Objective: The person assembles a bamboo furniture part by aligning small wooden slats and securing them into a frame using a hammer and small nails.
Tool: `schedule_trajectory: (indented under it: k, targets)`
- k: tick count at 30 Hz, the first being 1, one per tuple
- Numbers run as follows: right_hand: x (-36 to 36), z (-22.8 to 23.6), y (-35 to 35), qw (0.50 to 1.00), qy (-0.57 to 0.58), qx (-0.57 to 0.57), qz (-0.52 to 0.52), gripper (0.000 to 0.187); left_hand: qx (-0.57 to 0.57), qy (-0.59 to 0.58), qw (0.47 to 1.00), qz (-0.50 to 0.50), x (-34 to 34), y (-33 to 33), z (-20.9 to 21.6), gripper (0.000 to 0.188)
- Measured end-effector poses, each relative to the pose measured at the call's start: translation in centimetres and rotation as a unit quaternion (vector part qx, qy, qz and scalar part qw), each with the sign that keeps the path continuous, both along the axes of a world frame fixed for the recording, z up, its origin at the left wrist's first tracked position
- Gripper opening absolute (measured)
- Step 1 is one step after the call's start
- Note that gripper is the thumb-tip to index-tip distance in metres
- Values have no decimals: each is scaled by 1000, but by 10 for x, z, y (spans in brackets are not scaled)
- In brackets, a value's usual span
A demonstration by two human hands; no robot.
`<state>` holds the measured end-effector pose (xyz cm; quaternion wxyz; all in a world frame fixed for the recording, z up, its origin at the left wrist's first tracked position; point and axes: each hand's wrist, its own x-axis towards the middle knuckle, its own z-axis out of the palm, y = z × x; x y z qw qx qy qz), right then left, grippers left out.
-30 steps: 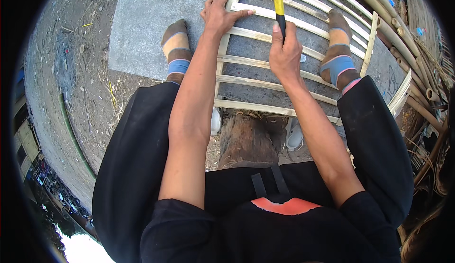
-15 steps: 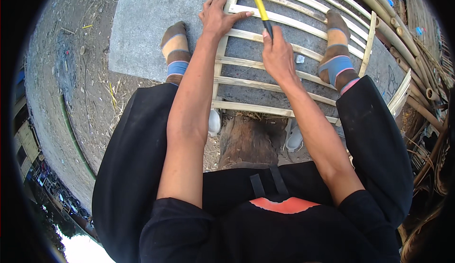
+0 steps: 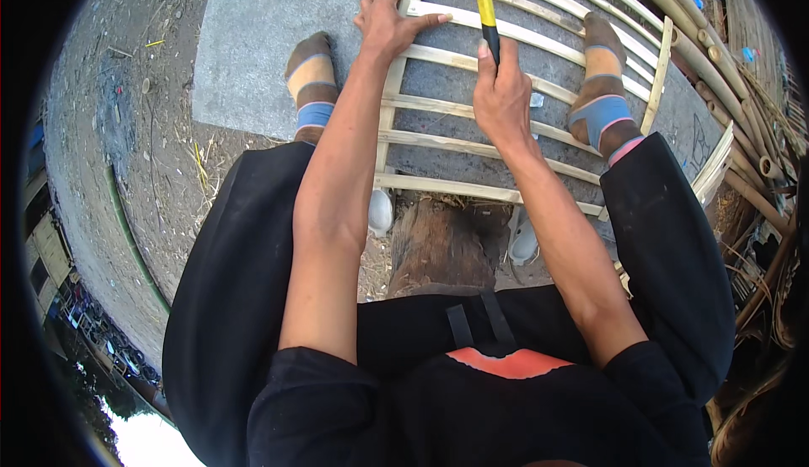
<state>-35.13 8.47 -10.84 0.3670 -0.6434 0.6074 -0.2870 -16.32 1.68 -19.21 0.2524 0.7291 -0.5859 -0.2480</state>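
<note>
Hammer (image 3: 483, 0) (yellow-handled) gripped above slats (image 3: 447, 58)

No word, label, brand, number or sign can be read. A dark scrawl (image 3: 701, 147) stands on the right part of the grey board (image 3: 270, 29), too small to make out as letters; an orange-red patch (image 3: 510, 365) on the black shirt (image 3: 539, 416) shows only plain colour.
</note>
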Motion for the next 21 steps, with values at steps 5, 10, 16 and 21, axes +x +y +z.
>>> schedule_trajectory:
  k: [5, 10, 16, 21]
  targets:
    - [4, -4, -1, 994, 72, 81, 33, 21, -15, 4, 1000, 2, -3, 0, -6, 111]
    - [9, 21, -10, 999, -15, 21, -19, 22, 12, 25, 1000, -4, 1, 2, 1, 107]
    - [5, -1, -9, 999, 33, -3, 27, 21, -13, 10, 1000, 6, 0, 2, 2, 110]
    - [6, 15, -13, 1000, -4, 30, 8, 19, -13, 4, 1000, -1, 1, 1, -5, 110]
